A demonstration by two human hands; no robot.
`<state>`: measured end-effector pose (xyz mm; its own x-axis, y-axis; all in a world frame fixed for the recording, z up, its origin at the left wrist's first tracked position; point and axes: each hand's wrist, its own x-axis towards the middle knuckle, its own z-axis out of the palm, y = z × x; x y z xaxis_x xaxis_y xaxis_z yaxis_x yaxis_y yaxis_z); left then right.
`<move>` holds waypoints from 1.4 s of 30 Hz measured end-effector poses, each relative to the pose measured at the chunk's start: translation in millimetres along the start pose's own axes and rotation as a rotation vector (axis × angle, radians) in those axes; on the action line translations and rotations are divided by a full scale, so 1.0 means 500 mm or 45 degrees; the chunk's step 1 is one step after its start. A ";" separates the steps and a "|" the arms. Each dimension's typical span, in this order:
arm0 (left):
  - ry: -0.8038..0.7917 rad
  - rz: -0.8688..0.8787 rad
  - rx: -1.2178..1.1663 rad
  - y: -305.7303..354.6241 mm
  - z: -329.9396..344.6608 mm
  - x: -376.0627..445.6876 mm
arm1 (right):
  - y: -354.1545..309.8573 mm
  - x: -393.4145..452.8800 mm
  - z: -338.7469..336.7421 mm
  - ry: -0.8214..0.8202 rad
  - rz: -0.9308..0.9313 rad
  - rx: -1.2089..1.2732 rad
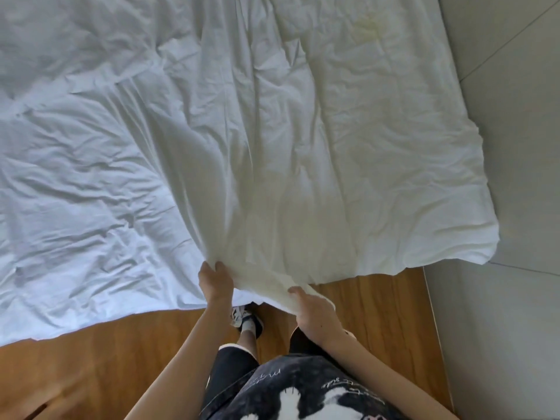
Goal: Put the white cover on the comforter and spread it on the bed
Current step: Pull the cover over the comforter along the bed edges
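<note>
Wooden floor (91, 359) borders bed; both hands grip the cover's (272, 177) edge.

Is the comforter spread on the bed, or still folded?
Mostly spread. The comforter lies open and wrinkled; both the left hand and right hand grip its lifted near edge.

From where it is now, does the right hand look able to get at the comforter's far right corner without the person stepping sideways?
Probably yes: the right hand grips the comforter edge, and only bare wooden floor lies toward that corner.
</note>
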<state>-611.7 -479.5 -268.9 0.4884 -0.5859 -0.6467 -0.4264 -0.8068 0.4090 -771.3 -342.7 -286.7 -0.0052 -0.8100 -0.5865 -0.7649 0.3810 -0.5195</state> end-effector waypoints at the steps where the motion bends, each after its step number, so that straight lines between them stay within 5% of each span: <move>1: 0.013 0.019 -0.054 0.000 -0.016 -0.003 | -0.006 -0.004 -0.003 -0.012 0.043 0.006; 8: -0.026 -0.076 -0.608 0.046 -0.120 0.002 | -0.066 -0.053 0.012 -0.216 0.153 0.045; 11: -0.355 -0.068 -0.775 0.054 -0.182 0.005 | -0.118 -0.078 0.003 -0.324 0.264 0.310; 16: -0.721 0.234 -0.419 0.041 -0.255 -0.056 | -0.266 -0.101 -0.067 -0.277 0.353 1.035; 23: -0.483 0.734 0.287 -0.032 -0.324 -0.165 | -0.430 0.024 -0.202 -0.135 0.272 1.621; 32: 0.193 0.557 0.068 0.028 -0.375 -0.182 | -0.649 0.029 -0.262 -0.238 0.155 1.996; 37: 0.115 0.608 -0.006 -0.005 -0.432 -0.136 | -0.747 -0.025 -0.240 -0.135 0.155 2.155; 42: -0.286 0.762 -0.048 -0.040 -0.571 -0.049 | -0.806 -0.079 -0.233 0.033 -0.008 2.374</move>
<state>-397.7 -470.7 -77.8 0.0008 -0.9088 -0.4172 -0.5467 -0.3497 0.7608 -538.0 -516.4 18.1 -0.0279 -0.8122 -0.5828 0.8378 0.2990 -0.4569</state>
